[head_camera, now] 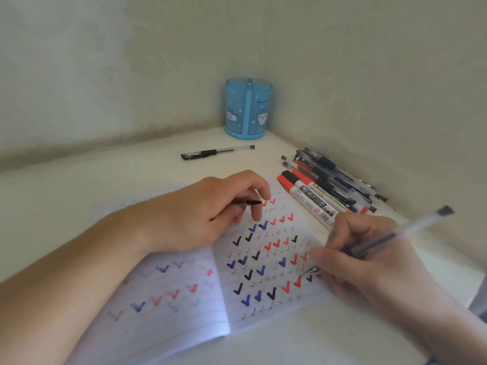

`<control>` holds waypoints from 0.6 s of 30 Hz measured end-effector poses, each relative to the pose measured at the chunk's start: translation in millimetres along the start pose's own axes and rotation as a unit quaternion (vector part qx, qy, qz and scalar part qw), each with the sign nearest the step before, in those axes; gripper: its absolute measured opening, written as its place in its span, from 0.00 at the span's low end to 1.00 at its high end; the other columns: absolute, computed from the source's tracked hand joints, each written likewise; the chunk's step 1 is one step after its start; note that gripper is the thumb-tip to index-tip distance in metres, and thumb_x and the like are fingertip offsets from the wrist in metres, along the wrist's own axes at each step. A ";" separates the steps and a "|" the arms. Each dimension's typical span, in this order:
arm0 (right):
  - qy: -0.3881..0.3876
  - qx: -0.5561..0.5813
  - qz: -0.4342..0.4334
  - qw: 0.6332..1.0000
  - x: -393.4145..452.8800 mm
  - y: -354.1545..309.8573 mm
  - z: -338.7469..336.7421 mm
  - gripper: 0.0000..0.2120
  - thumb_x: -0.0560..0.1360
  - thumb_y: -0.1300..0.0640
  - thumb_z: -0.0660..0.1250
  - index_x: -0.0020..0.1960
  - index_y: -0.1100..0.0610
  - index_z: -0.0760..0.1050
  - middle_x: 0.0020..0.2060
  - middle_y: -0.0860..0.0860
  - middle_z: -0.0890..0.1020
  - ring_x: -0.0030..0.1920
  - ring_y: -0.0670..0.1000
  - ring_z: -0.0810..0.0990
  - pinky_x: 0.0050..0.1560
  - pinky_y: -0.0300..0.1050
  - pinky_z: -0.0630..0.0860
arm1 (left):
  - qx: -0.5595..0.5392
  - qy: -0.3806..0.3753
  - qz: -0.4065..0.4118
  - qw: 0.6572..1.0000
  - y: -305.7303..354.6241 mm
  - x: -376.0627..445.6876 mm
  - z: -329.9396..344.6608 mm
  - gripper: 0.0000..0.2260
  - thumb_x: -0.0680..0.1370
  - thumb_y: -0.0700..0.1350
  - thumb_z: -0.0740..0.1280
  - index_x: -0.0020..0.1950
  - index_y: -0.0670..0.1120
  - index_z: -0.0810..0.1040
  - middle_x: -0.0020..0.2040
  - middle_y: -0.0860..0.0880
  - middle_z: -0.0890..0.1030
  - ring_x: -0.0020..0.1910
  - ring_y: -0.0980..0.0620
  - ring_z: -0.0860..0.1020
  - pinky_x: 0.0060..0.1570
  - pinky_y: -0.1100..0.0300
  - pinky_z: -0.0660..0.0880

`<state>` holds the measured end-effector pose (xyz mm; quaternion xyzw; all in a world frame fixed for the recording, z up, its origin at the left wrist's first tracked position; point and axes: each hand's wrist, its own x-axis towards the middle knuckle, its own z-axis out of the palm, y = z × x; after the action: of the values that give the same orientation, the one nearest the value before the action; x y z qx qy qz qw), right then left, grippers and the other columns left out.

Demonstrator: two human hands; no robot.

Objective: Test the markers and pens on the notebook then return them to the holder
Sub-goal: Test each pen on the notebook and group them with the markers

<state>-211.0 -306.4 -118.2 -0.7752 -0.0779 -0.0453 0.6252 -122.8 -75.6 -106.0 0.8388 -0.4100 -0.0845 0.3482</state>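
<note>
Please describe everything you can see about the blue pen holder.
The blue pen holder is a round cup of translucent plastic with a solid blue vertical divider and base. White cartoon animals and small stars are printed on its sides. It stands upright in the far corner of the white desk, close to both walls. It looks empty; neither hand touches it.

The left hand (210,209) hides most of a dark pen cap (246,202). The pen (382,242) end blurs near the right hand (369,256). The pile of pens (334,177) overlaps, perhaps a dozen. Both forearms run off frame.
</note>
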 end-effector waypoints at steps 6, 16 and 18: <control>0.004 -0.080 -0.022 0.997 -3.9 3.3 -0.9 0.18 0.64 0.57 0.74 0.26 0.61 0.68 0.19 0.53 0.70 0.22 0.45 0.65 0.24 0.37 0.60 | -0.011 0.017 -0.006 1.000 -0.9 2.4 -1.2 0.15 0.77 0.38 0.70 0.55 0.56 0.70 0.51 0.64 0.83 0.48 0.56 0.82 0.52 0.58 0.76; -0.016 -0.135 -0.046 0.990 -4.6 2.7 -0.4 0.18 0.64 0.62 0.70 0.22 0.53 0.65 0.20 0.56 0.68 0.23 0.45 0.63 0.24 0.36 0.59 | 0.035 0.052 0.020 0.998 -0.7 2.2 -1.7 0.13 0.76 0.40 0.72 0.51 0.57 0.75 0.45 0.60 0.84 0.47 0.63 0.81 0.50 0.72 0.73; -0.010 -0.135 -0.044 0.990 -4.8 3.0 -0.4 0.18 0.64 0.61 0.70 0.22 0.54 0.65 0.20 0.57 0.68 0.23 0.45 0.63 0.24 0.36 0.60 | 0.042 0.053 0.019 0.998 -1.3 1.8 -1.4 0.14 0.76 0.41 0.71 0.52 0.59 0.75 0.46 0.60 0.83 0.48 0.63 0.81 0.51 0.69 0.74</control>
<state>-215.2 -307.8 -121.8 -0.8487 -0.1117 -0.0748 0.5115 -120.1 -75.7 -105.6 0.8480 -0.4098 -0.0156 0.3356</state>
